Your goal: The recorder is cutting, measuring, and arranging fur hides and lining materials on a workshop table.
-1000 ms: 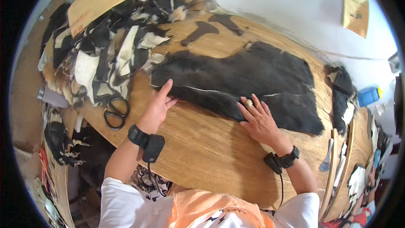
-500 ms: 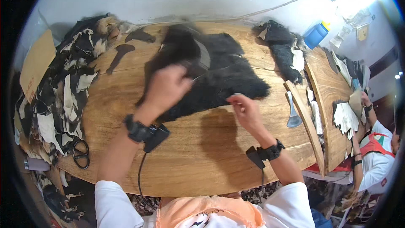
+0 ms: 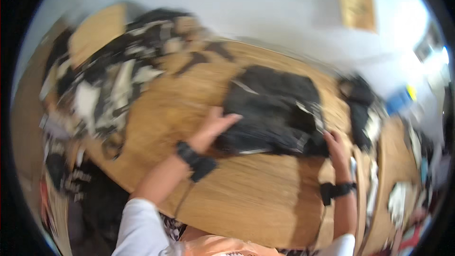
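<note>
A piece of black fur (image 3: pixel 270 109), roughly square with pale slits and edges, lies on the wooden table (image 3: pixel 227 185) in front of me. At its left edge, my left hand (image 3: pixel 211 128) has the thumb stretched out over the fur, apart from the fingers. My right hand (image 3: pixel 337 149) pinches the right edge of the fur between thumb and fingers. Both wrists carry black straps with small boxes and cables. The picture is blurred by motion, so finger details are soft.
Black and white fur scraps (image 3: pixel 113 80) pile up at the left, beside scissors (image 3: pixel 113 146). Two dark narrow pieces (image 3: pixel 192 61) lie at the back. At right are another black fur piece (image 3: pixel 358 109), a blue bottle (image 3: pixel 399 100) with yellow cap, and wooden strips (image 3: pixel 361 180).
My view has swung left. The black fur has been spread from a folded, blurred heap into a flatter square. Both hands have shifted to its opposite side edges.
</note>
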Demonstrator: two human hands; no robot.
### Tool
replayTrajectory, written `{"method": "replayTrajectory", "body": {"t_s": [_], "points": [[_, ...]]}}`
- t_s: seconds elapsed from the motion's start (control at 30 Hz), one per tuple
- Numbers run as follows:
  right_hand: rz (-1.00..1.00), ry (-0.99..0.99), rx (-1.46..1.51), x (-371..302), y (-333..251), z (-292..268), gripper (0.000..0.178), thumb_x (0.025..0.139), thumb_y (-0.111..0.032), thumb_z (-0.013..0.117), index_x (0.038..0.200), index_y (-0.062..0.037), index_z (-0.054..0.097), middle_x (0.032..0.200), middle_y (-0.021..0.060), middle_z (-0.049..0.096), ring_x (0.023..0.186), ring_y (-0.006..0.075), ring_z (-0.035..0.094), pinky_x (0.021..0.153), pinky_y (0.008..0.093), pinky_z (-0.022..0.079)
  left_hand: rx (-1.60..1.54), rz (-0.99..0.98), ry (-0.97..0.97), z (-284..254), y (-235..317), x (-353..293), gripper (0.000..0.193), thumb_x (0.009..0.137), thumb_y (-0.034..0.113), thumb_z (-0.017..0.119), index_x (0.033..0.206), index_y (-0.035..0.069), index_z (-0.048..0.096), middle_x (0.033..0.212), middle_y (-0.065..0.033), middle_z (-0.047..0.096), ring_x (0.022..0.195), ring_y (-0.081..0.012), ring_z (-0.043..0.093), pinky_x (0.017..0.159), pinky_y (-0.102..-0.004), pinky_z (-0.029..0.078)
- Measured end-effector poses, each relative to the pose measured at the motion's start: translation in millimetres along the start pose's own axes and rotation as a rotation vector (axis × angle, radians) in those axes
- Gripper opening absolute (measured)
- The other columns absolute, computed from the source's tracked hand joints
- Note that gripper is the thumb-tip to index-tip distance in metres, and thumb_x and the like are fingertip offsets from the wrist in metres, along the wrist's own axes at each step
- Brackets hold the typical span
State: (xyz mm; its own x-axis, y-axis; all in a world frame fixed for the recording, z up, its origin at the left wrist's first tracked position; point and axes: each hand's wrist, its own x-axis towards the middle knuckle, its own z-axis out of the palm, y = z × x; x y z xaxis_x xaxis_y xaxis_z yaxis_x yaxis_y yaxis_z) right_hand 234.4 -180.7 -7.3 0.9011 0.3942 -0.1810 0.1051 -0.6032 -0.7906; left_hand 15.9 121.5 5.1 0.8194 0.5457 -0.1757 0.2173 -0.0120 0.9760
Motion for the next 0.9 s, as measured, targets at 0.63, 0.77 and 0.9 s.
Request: {"method": "replayTrajectory", "body": {"t_s": [0.63, 0.77, 0.9], "points": [[-0.3, -0.228, 0.053, -59.8, -113.9, 154.5, 0.044, 0.074, -0.017, 0.064, 0.113, -0.0015, 0.052, 0.1, 0.0083, 0.058, 0.088, 0.0195, 0.052, 0.082, 0.0325, 0.04, 0.6, 0.27, 0.34, -201.5, 4.9, -99.1, 0.035, 0.073, 0.016, 0.063, 0.103, 0.001, 0.056, 0.095, -0.0206, 0.059, 0.087, -0.0368, 0.056, 0.076, -0.0421, 0.044], [-0.439, -0.191, 0.048, -75.6, -216.8, 221.4, 0.042, 0.075, -0.018, 0.065, 0.111, -0.0002, 0.053, 0.1, 0.0071, 0.059, 0.089, 0.0178, 0.053, 0.079, 0.0322, 0.041, 0.595, 0.549, 0.662, -296.9, 2.4, -122.2, 0.029, 0.073, 0.018, 0.063, 0.097, 0.004, 0.055, 0.091, -0.0165, 0.058, 0.083, -0.0354, 0.057, 0.069, -0.0396, 0.046], [-0.626, -0.361, 0.177, -69.7, -333.2, 290.9, 0.043, 0.075, -0.018, 0.065, 0.113, -0.0015, 0.052, 0.102, 0.0107, 0.059, 0.089, 0.0176, 0.055, 0.077, 0.0312, 0.043, 0.728, 0.534, 0.99, -384.7, 23.9, -153.5, 0.03, 0.07, 0.015, 0.07, 0.094, 0.003, 0.057, 0.082, -0.0169, 0.06, 0.076, -0.035, 0.059, 0.065, -0.0373, 0.048]]}}
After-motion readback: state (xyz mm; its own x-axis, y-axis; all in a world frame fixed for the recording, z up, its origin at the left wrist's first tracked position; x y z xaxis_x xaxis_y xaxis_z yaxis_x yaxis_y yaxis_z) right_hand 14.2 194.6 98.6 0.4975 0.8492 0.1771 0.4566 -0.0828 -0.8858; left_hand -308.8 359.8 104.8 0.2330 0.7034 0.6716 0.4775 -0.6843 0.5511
